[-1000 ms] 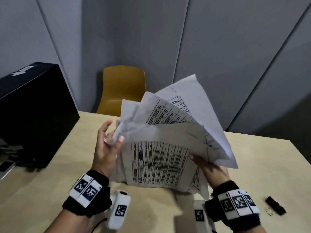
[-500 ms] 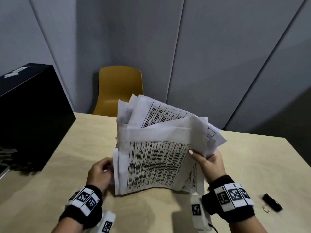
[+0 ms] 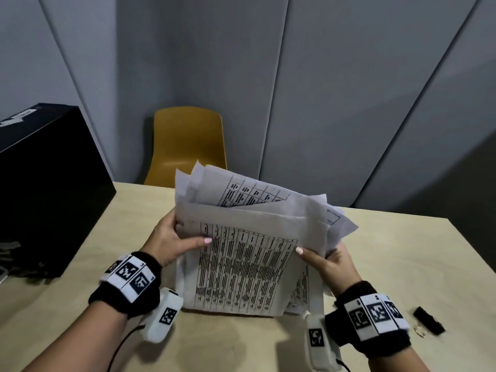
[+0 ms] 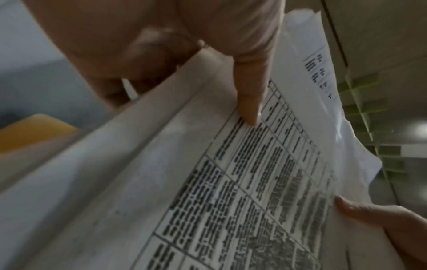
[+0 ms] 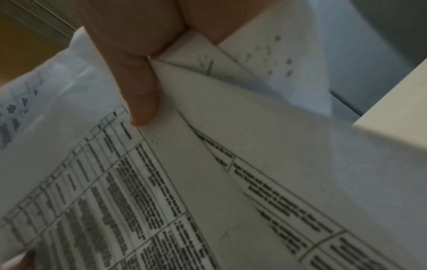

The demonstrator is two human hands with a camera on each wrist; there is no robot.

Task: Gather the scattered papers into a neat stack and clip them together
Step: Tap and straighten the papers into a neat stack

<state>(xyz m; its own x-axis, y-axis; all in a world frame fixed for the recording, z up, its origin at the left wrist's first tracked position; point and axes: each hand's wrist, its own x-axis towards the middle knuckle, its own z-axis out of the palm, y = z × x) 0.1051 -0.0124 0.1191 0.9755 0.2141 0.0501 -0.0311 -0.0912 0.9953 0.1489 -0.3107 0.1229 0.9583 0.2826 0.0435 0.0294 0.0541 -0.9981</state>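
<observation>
Here the left hand [image 3: 171, 241] and right hand [image 3: 331, 263] each pinch a side of the papers [image 3: 249, 259], stood edge-down on the table [image 3: 402, 264] to square them.

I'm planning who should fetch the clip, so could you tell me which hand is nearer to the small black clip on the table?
Right. The right hand grips the papers' right edge, with the black clip lying just beyond its wrist. The left hand grips the opposite edge, across the stack.
</observation>
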